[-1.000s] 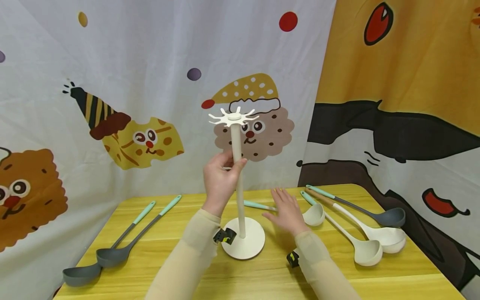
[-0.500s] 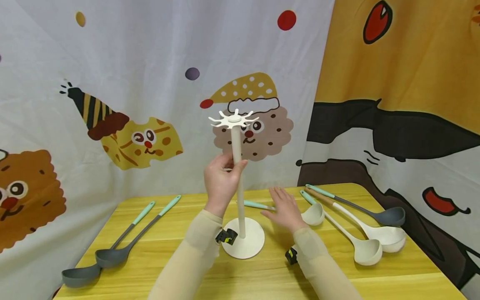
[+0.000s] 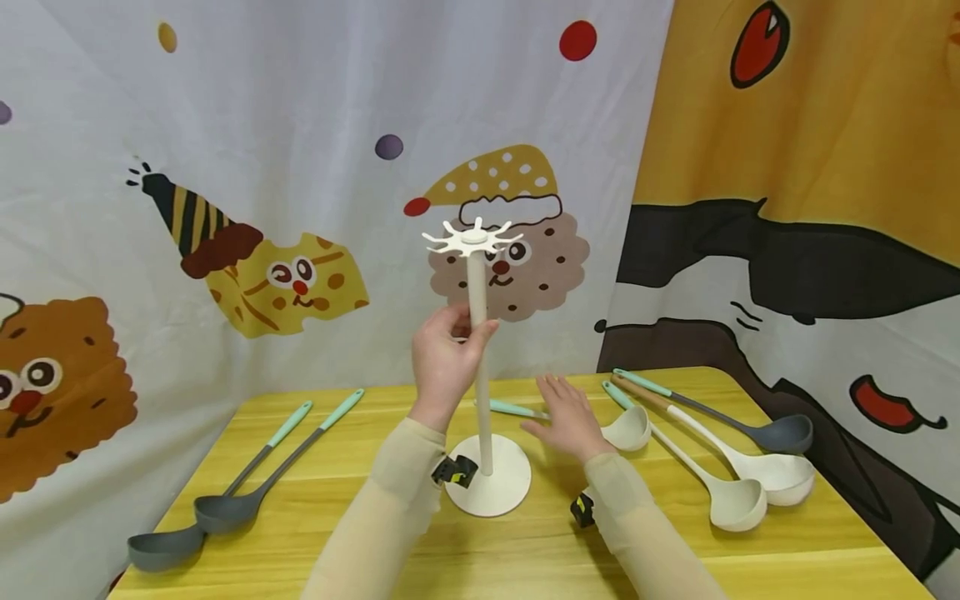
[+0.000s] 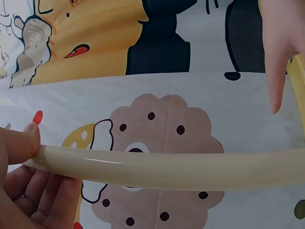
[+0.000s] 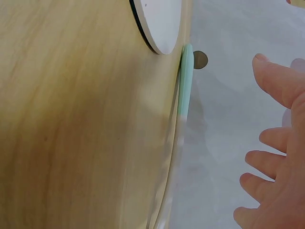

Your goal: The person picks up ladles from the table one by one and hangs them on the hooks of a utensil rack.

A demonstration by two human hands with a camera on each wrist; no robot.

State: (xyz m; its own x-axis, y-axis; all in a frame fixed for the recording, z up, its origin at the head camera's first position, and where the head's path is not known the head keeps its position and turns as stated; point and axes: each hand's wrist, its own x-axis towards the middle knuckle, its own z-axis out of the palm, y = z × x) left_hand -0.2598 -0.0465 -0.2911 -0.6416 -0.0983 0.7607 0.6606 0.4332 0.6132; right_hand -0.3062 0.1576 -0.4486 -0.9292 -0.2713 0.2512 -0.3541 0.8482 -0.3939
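My left hand pinches the upright pole of a white stand, thumb in front and fingers behind. A ring of hook-like arms tops the stand, and its round base sits on the table. The left wrist view has the same pole running out from between thumb and fingers. To the right, my right hand is spread, palm down, holding nothing. It hovers above a ladle with a mint handle and a cream bowl, partly hiding its neck.
On the wooden table, two grey ladles with mint handles lie at the left. At the right lie a cream ladle, a white ladle with a wooden handle and a dark grey ladle. A cartoon-printed curtain hangs behind.
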